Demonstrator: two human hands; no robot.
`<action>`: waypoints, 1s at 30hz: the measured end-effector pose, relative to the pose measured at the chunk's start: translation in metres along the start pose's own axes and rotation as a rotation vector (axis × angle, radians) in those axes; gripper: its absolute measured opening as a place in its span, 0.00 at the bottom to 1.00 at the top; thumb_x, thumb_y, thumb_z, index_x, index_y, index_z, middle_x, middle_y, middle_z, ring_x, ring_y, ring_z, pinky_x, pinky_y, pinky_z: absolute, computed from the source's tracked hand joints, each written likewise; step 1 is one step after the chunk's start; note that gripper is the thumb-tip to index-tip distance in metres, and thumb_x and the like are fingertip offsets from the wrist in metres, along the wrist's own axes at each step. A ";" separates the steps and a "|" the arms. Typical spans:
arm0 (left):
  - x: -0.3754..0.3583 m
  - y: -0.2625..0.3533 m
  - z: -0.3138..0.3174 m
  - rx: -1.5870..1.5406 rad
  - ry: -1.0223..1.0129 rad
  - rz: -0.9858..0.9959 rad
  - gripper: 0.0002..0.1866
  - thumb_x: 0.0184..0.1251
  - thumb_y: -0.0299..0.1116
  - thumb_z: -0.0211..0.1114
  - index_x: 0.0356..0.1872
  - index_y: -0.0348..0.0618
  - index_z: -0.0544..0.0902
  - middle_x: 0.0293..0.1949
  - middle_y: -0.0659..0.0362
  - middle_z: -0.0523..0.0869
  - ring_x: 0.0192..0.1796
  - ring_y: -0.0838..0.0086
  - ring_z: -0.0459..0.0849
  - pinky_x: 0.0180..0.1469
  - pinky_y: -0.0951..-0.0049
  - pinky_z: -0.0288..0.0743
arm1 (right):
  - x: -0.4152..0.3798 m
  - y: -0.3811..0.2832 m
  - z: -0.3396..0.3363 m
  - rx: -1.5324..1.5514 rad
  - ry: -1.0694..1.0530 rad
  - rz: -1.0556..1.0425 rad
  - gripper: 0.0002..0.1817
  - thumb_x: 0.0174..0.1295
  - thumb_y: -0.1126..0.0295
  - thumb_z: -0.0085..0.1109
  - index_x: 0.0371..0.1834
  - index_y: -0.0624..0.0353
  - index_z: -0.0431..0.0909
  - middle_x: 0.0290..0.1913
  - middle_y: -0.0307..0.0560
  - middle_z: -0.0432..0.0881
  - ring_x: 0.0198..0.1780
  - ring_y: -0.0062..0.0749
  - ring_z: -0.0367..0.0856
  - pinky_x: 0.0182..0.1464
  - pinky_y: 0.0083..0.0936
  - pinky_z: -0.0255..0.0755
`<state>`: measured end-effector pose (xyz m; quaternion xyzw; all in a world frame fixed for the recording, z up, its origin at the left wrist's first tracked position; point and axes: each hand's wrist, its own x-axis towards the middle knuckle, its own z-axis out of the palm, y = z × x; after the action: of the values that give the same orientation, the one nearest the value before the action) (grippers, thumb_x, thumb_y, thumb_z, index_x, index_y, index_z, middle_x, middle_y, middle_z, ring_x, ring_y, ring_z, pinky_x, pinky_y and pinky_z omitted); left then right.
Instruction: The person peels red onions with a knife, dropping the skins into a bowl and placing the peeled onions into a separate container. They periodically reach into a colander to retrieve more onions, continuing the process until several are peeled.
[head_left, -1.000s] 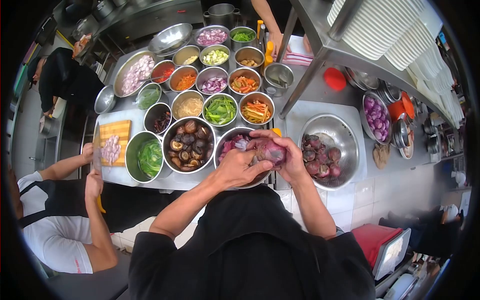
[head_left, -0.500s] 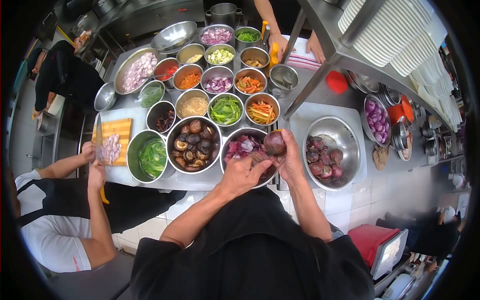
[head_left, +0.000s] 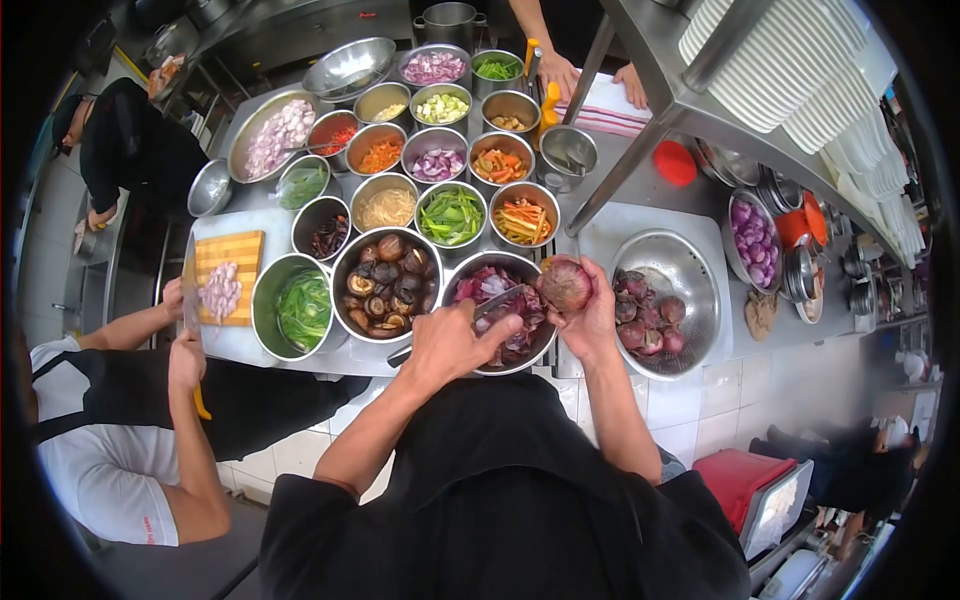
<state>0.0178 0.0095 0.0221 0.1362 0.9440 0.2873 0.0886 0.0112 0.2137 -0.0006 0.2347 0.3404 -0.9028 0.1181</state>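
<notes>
My right hand [head_left: 588, 312] is closed around a red onion [head_left: 565, 286], holding it over the right edge of a steel pot [head_left: 483, 256]. Dark red onion skins [head_left: 487, 283] lie in that pot. A small knife [head_left: 499, 303] is gripped in my left hand [head_left: 450, 345]. Its blade points up and right toward the onion, and the dark handle end sticks out behind my palm. On the right, a steel colander [head_left: 705, 300] holds several more red onions [head_left: 648, 337] in their skins.
Mushrooms [head_left: 388, 285] fill the pot to the left, beside a pot of green leaves [head_left: 305, 310]. Several containers of cut vegetables stand behind. Left, a person holds a large knife by a cutting board [head_left: 245, 255]. A shelf post [head_left: 620, 175] rises behind the colander.
My left hand has drawn back left from the onion, and the knife blade now shows. The onion has turned in my right hand.
</notes>
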 end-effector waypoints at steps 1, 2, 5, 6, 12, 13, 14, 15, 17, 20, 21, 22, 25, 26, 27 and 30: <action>0.002 -0.003 0.004 0.001 0.001 -0.001 0.35 0.61 0.62 0.58 0.26 0.29 0.81 0.18 0.43 0.81 0.26 0.48 0.84 0.33 0.52 0.76 | -0.001 -0.001 0.002 -0.026 -0.033 -0.022 0.21 0.64 0.48 0.46 0.44 0.53 0.77 0.33 0.43 0.81 0.32 0.24 0.80 0.19 0.16 0.59; 0.004 -0.009 0.010 -0.008 0.003 -0.049 0.36 0.60 0.63 0.59 0.26 0.29 0.81 0.18 0.42 0.82 0.26 0.48 0.84 0.34 0.51 0.77 | -0.002 -0.002 0.002 -0.053 -0.066 -0.044 0.21 0.65 0.49 0.44 0.45 0.54 0.76 0.36 0.43 0.81 0.32 0.23 0.80 0.19 0.16 0.59; 0.007 -0.014 0.018 -0.046 0.017 -0.089 0.37 0.57 0.64 0.61 0.27 0.28 0.81 0.19 0.42 0.82 0.27 0.48 0.84 0.35 0.53 0.77 | -0.003 -0.002 -0.001 -0.071 -0.121 -0.071 0.20 0.67 0.52 0.41 0.46 0.55 0.76 0.38 0.44 0.81 0.31 0.24 0.79 0.19 0.16 0.60; 0.007 -0.011 0.015 -0.075 0.027 -0.084 0.38 0.56 0.65 0.62 0.28 0.27 0.81 0.19 0.42 0.81 0.26 0.49 0.84 0.34 0.54 0.77 | -0.003 -0.002 -0.001 -0.070 -0.121 -0.071 0.20 0.67 0.52 0.41 0.46 0.55 0.76 0.38 0.44 0.81 0.31 0.24 0.79 0.19 0.16 0.60; 0.004 0.011 0.001 -0.382 -0.071 -0.028 0.40 0.47 0.67 0.68 0.27 0.25 0.81 0.18 0.43 0.80 0.25 0.53 0.83 0.31 0.61 0.75 | -0.010 0.008 0.010 -0.025 -0.274 -0.140 0.21 0.67 0.53 0.39 0.43 0.58 0.75 0.36 0.45 0.80 0.29 0.25 0.78 0.16 0.18 0.61; 0.005 0.012 0.001 -0.382 -0.070 -0.029 0.40 0.47 0.67 0.68 0.27 0.25 0.81 0.18 0.43 0.80 0.25 0.53 0.83 0.31 0.61 0.75 | -0.009 0.012 0.010 -0.029 -0.232 -0.181 0.21 0.67 0.53 0.39 0.41 0.59 0.75 0.35 0.45 0.79 0.30 0.26 0.78 0.19 0.19 0.65; 0.006 0.013 0.000 -0.369 -0.081 -0.020 0.40 0.46 0.66 0.69 0.28 0.25 0.81 0.18 0.43 0.80 0.25 0.53 0.83 0.31 0.61 0.75 | -0.008 0.014 0.010 -0.033 -0.189 -0.223 0.21 0.67 0.53 0.40 0.40 0.60 0.75 0.35 0.45 0.79 0.30 0.26 0.78 0.21 0.20 0.69; 0.006 0.014 0.000 -0.357 -0.093 -0.010 0.40 0.45 0.66 0.70 0.28 0.25 0.82 0.18 0.43 0.80 0.24 0.53 0.83 0.31 0.61 0.75 | -0.009 0.016 0.012 -0.033 -0.188 -0.223 0.21 0.67 0.53 0.40 0.40 0.60 0.75 0.35 0.45 0.79 0.30 0.26 0.78 0.21 0.20 0.69; 0.006 0.016 -0.001 -0.385 -0.089 0.006 0.40 0.44 0.66 0.70 0.29 0.26 0.82 0.18 0.43 0.80 0.24 0.54 0.83 0.31 0.61 0.75 | -0.011 0.017 0.015 -0.043 -0.160 -0.259 0.23 0.67 0.53 0.38 0.38 0.63 0.76 0.36 0.50 0.82 0.35 0.34 0.81 0.41 0.28 0.77; 0.003 0.021 -0.008 -0.413 -0.072 0.031 0.37 0.44 0.64 0.71 0.29 0.29 0.83 0.19 0.43 0.80 0.24 0.54 0.82 0.31 0.62 0.75 | -0.013 0.018 0.013 -0.012 -0.209 -0.241 0.22 0.67 0.55 0.38 0.39 0.63 0.76 0.37 0.50 0.81 0.38 0.34 0.81 0.45 0.30 0.76; 0.002 0.022 -0.010 -0.414 -0.059 0.040 0.36 0.43 0.63 0.72 0.29 0.30 0.83 0.19 0.44 0.81 0.24 0.54 0.82 0.31 0.62 0.75 | -0.014 0.018 0.014 -0.012 -0.208 -0.241 0.22 0.67 0.55 0.38 0.39 0.63 0.76 0.37 0.50 0.81 0.38 0.34 0.81 0.45 0.30 0.76; 0.002 0.022 -0.010 -0.414 -0.059 0.039 0.36 0.43 0.63 0.72 0.29 0.30 0.83 0.19 0.44 0.81 0.24 0.54 0.82 0.31 0.62 0.75 | -0.017 0.017 0.017 -0.015 -0.206 -0.231 0.21 0.67 0.56 0.39 0.40 0.63 0.75 0.38 0.50 0.81 0.39 0.34 0.81 0.45 0.30 0.76; 0.003 0.019 -0.008 -0.410 -0.047 0.056 0.38 0.41 0.62 0.74 0.28 0.27 0.82 0.19 0.42 0.81 0.24 0.52 0.83 0.31 0.62 0.76 | -0.024 0.022 0.025 -0.020 -0.127 -0.187 0.19 0.67 0.57 0.41 0.41 0.62 0.75 0.38 0.47 0.80 0.39 0.32 0.81 0.45 0.28 0.77; 0.005 0.017 -0.006 -0.364 -0.027 0.095 0.39 0.39 0.63 0.74 0.27 0.25 0.81 0.19 0.41 0.81 0.24 0.51 0.83 0.31 0.61 0.76 | -0.026 0.023 0.027 -0.021 -0.048 -0.152 0.18 0.67 0.57 0.42 0.42 0.61 0.74 0.37 0.45 0.79 0.39 0.30 0.80 0.44 0.27 0.77; 0.007 0.014 -0.004 -0.317 -0.007 0.134 0.41 0.37 0.65 0.74 0.26 0.23 0.80 0.20 0.40 0.81 0.25 0.50 0.83 0.30 0.61 0.77 | -0.029 0.022 0.030 -0.022 -0.049 -0.150 0.18 0.67 0.57 0.42 0.42 0.61 0.74 0.37 0.45 0.79 0.39 0.30 0.80 0.44 0.27 0.77; 0.013 0.006 -0.005 -0.251 -0.019 0.248 0.44 0.35 0.68 0.73 0.23 0.22 0.79 0.19 0.39 0.80 0.24 0.49 0.83 0.30 0.60 0.77 | -0.031 0.021 0.029 -0.132 -0.104 -0.044 0.18 0.67 0.57 0.43 0.45 0.61 0.73 0.39 0.45 0.79 0.41 0.30 0.80 0.47 0.27 0.76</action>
<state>0.0052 0.0154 0.0284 0.2423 0.8757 0.4105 0.0775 0.0356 0.1806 0.0220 0.1717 0.3975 -0.8919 0.1308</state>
